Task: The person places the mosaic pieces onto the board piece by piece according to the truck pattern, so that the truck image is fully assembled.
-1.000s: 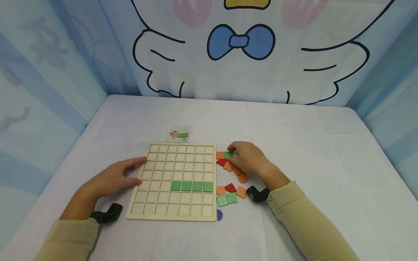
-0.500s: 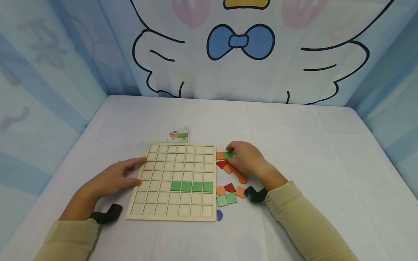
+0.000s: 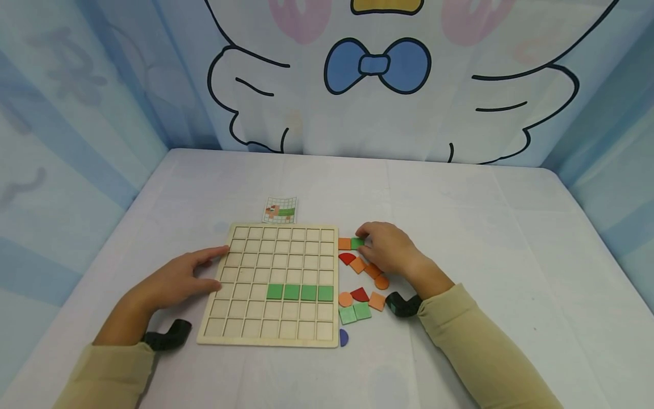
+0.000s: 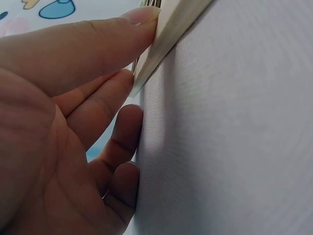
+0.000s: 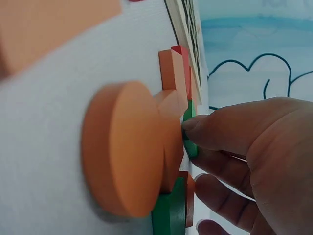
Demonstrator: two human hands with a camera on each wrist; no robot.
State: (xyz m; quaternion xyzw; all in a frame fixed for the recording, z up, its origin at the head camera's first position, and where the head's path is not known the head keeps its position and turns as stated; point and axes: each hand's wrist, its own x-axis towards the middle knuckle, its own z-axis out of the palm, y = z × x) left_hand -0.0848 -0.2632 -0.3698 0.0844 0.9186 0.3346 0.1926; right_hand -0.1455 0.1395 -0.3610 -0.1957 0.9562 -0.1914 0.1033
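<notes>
My left hand rests at the left edge of the wooden grid board, thumb and forefinger extended against its side. In the left wrist view the thumb touches the board's edge, and the other fingers are loosely bent. A row of green square tiles lies in the grid. Right of the board, my right hand pinches a green square tile between thumb and forefinger, close beside an orange square tile. The right wrist view shows the thumb on that green tile.
Near the right hand lie a red tile, orange square tiles and an orange round tile. Lower down are light green squares and a blue half-round tile. A small pattern card lies behind the board.
The right hand slid slightly left, then back right, staying at the green tile. The orange tiles beneath it shifted a little. The left hand and board held still.
</notes>
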